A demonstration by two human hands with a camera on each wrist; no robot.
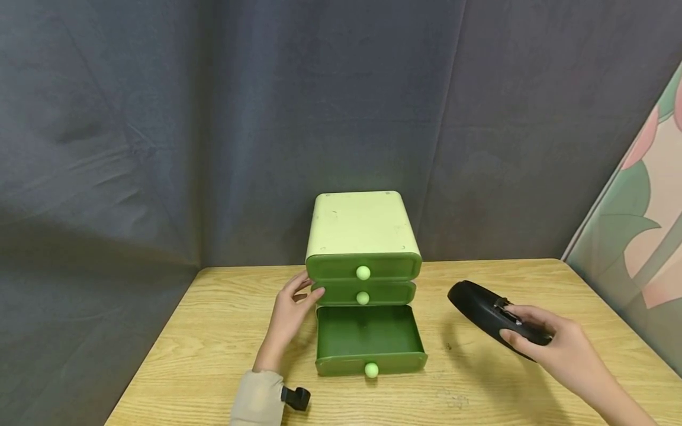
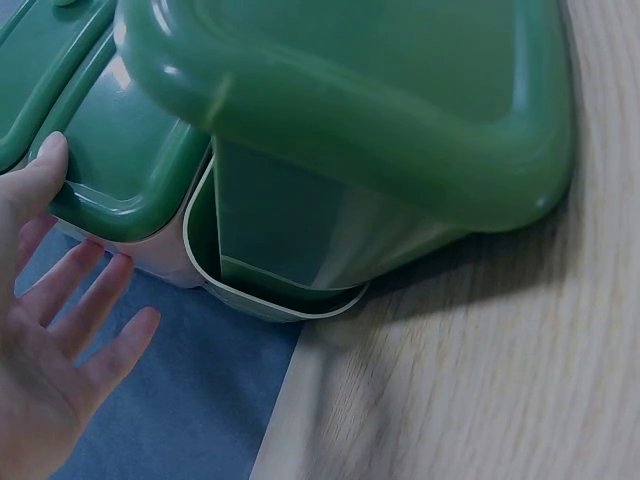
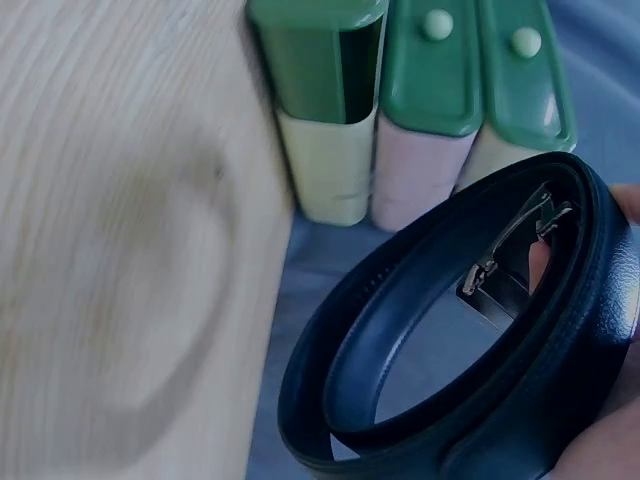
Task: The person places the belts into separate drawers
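A small drawer cabinet (image 1: 359, 222) has a pale green top and three green drawers with round light-green knobs. Its bottom drawer (image 1: 367, 331) is pulled far out and holds nothing; the top drawer (image 1: 341, 267) and middle drawer (image 1: 341, 292) are in. My left hand (image 1: 290, 307) is at the cabinet's left side, thumb on the edge of the middle drawer's front. In the left wrist view its fingers (image 2: 100, 290) are spread loosely beside the cabinet wall. To the right, my right hand (image 1: 549, 343) grips a coiled black belt (image 1: 479, 310) above the table. The belt's metal buckle (image 3: 490, 275) shows inside the coil.
The wooden table (image 1: 213, 355) carries the cabinet near its back edge. A dark grey curtain (image 1: 319, 106) hangs directly behind. At the right stands a panel with a flower pattern (image 1: 639, 225). A black wrist camera (image 1: 297, 398) sticks out from my left sleeve.
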